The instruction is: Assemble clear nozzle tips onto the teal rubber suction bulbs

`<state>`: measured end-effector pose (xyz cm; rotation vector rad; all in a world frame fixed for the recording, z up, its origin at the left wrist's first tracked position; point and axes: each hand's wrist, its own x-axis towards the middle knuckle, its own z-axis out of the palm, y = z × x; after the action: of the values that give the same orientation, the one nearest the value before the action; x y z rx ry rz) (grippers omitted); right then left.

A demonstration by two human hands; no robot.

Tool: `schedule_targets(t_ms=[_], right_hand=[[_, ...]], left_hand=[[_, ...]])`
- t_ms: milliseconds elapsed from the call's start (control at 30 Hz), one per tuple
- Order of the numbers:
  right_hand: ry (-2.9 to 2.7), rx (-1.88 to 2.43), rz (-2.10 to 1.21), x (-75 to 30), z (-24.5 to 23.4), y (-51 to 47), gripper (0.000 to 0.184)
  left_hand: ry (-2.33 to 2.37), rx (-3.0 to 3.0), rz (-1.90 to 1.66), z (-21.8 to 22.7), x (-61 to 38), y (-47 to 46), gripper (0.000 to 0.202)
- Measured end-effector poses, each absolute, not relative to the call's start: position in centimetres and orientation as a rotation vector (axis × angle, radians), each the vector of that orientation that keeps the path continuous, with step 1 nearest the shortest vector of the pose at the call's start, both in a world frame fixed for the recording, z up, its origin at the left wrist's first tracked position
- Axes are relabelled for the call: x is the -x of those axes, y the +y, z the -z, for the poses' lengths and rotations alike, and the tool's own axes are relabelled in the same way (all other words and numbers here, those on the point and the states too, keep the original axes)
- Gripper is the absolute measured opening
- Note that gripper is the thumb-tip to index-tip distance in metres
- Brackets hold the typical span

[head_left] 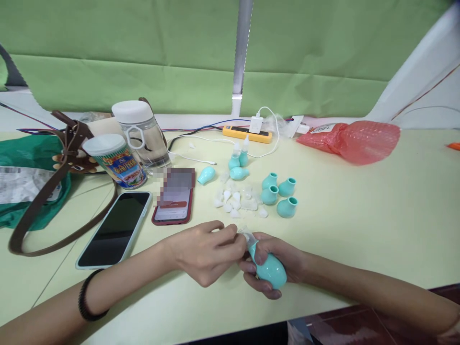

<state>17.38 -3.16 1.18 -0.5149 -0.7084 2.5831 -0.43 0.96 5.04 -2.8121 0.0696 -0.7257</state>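
Nearest the camera is the left forearm [125,277], lower left, wearing a dark coiled band [83,297]. The teal bulb [271,271] (glossy, with a translucent piece [247,235] at its neck) is at lower centre. Long axis: oblique, neck to upper left. I see the right hand [287,254] gripping it between thumb and fingers, round end protruding; the left hand [210,253] pinches the translucent piece.

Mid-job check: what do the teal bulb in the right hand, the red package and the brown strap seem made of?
Teal bulb: probably plastic or rubber, glossy, with bright highlights; which one, I can't tell.
Red package: likely thin plastic film, shiny and crinkled.
Brown strap: leather or imitation, judging by its smooth, flat band.
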Motion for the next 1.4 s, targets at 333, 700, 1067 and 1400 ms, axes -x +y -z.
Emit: schedule_targets(t_ms=[333, 700, 1067, 1400], right_hand=[[-0.738, 0.654, -2.630, -17.7, -1.6, -2.8, 0.016], [-0.771, 0.829, -2.786, -18.1, -1.6, -2.3, 0.011], [-1.080, 1.102, -2.416, -18.2, -2.7, -2.9, 0.023], [-1.275, 1.010, -2.146, -18.4, -2.5, -2.7, 0.022]], left_hand=[[0.109, 2.731, 0.622, -5.9, 0.5, 0.5, 0.027], [0.031, 2.733, 0.398, -6.1, -0.2, -1.7, 0.030], [-0.294, 3.060, 0.418, -5.9, -0.1, -0.6, 0.018], [-1.623, 3.507, 1.463, -5.1, 0.6, 2.9, 0.016]])
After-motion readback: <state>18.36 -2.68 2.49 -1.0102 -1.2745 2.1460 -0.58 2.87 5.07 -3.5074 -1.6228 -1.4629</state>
